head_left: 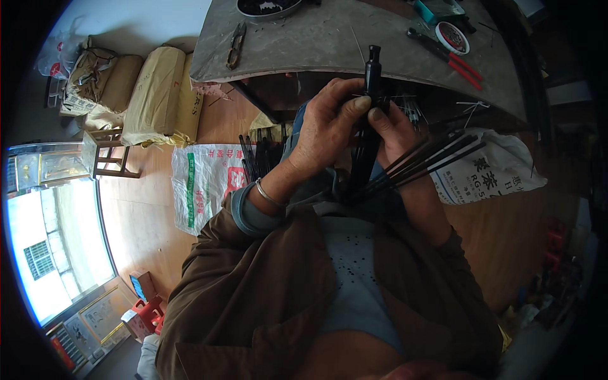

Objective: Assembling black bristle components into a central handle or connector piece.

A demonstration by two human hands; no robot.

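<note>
Upright in front of me stands a slim, glossy black piece [372, 71] with a narrow, stepped neck like a bottle's; its exact kind is unclear. My left hand [330, 117] is closed round it, thumb pressed on its front. From the other side my right hand [396, 130] grips it lower down, its thumb also against it. A thin wire-like strand [400, 97] sticks out sideways by the fingertips; what holds its inner end is hidden. Several thin black rods [424, 159] fan out across my right wrist from my lap.
Ahead is a grey worktable [304, 47] with pliers with red handles [453, 60], a dark cutting tool [237, 45], a round white tub [452, 38] and a bowl [269, 7]. Black rods [259, 155] stand by a white sack [206, 183]. Another sack [484, 168] lies right; a stool [107, 152] stands left.
</note>
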